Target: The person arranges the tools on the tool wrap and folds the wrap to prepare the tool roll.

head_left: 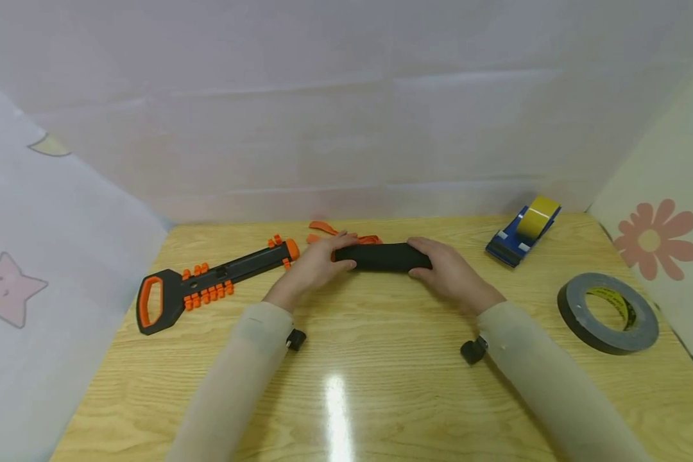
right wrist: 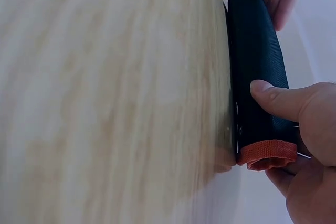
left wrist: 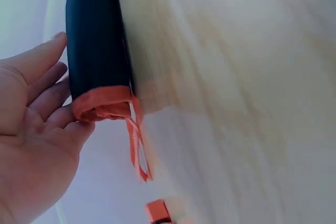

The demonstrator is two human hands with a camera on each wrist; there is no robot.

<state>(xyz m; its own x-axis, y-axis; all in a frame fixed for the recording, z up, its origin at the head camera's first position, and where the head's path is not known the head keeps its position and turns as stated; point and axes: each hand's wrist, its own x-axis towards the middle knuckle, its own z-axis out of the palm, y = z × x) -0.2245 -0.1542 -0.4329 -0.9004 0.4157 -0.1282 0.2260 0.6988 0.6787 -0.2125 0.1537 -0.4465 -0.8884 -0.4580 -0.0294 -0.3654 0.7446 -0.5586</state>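
Note:
A black fabric sleeve [head_left: 384, 257] with orange trim at both ends lies crosswise near the table's back. My left hand [head_left: 321, 258] holds its left end, thumb in front and fingers behind. At the other end my right hand [head_left: 447, 273] grips it; in the right wrist view the thumb [right wrist: 281, 100] lies on top of the sleeve [right wrist: 257, 51] and the fingers are partly hidden behind. From the left end hangs a thin orange strap [left wrist: 137, 150], seen in the left wrist view. Orange strips [head_left: 323, 227] lie behind the left hand.
To the left lies a black bar [head_left: 254, 264] with an orange-lined D-shaped handle and several orange clips. A blue tape dispenser [head_left: 522, 231] with a yellow roll stands back right, and a grey tape roll [head_left: 583, 324] lies nearer. Walls border the table's back and sides.

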